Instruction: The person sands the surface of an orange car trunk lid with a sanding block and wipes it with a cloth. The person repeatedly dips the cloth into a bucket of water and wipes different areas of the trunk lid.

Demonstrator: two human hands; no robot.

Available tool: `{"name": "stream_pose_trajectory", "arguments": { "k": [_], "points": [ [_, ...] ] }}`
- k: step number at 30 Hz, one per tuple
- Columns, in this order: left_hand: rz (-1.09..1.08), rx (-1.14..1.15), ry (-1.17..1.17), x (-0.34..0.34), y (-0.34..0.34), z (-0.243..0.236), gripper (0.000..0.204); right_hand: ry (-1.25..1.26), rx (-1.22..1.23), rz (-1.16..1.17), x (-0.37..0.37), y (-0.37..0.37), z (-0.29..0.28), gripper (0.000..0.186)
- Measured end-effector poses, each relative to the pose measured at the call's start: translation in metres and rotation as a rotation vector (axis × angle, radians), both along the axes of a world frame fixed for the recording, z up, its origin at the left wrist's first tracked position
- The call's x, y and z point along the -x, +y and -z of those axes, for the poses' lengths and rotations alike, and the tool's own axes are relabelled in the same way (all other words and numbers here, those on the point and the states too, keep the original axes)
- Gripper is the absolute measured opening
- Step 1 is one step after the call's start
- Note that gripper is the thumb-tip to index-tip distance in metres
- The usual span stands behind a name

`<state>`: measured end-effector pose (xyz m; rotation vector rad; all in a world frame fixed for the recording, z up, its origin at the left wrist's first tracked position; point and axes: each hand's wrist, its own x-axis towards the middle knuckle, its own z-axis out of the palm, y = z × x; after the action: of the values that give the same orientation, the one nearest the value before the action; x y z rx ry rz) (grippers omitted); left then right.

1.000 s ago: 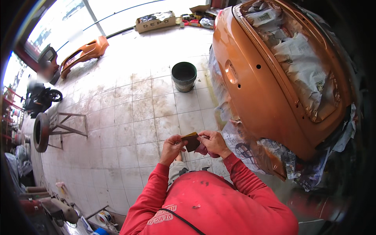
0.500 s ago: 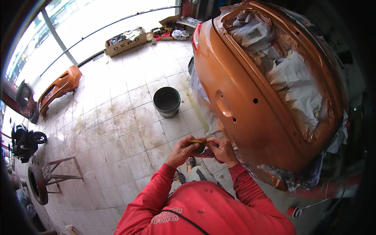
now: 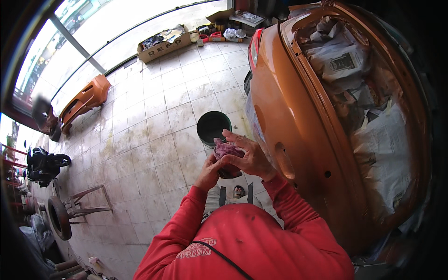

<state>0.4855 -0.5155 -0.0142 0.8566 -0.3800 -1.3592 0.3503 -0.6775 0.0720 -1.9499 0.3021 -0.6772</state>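
My left hand (image 3: 208, 172) grips a dark brown folded sheet (image 3: 228, 173) from the left, with a crumpled pink cloth (image 3: 227, 149) on top of it. From the right, my right hand (image 3: 251, 160) holds the cloth, thumb across it and forefinger raised above. Both hands are in front of my red-sleeved body, over the tiled floor, just nearer than a dark green bucket (image 3: 213, 122). To the right stands an orange car body (image 3: 298, 135), its opening stuffed with masking paper and plastic (image 3: 379, 154).
An orange bumper (image 3: 86, 100) and a dark panel lie by the glass front at left. A black motorbike (image 3: 42, 163), a tyre (image 3: 58, 217) and a metal stand (image 3: 88, 200) are at left. A cardboard box (image 3: 161, 49) with assorted cans and paper sits at the back.
Both hands have risen. The brown sheet with its yellow edge has gone lower between them, the pink cloth is now on top, and my right hand has moved over it. The view has also shifted.
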Motion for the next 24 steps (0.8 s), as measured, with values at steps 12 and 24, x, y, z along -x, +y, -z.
{"name": "stream_pose_trajectory", "arguments": {
  "k": [12,24],
  "points": [
    [-0.143,-0.849,-0.150,-0.190,-0.133,0.326,0.045,1.187,1.078,0.665,-0.014,-0.222,-0.016,0.110],
    [0.675,-1.014,-0.896,-0.280,-0.212,0.619,0.080,1.446,1.065,0.768,-0.031,-0.215,-0.011,0.124]
  ]
}}
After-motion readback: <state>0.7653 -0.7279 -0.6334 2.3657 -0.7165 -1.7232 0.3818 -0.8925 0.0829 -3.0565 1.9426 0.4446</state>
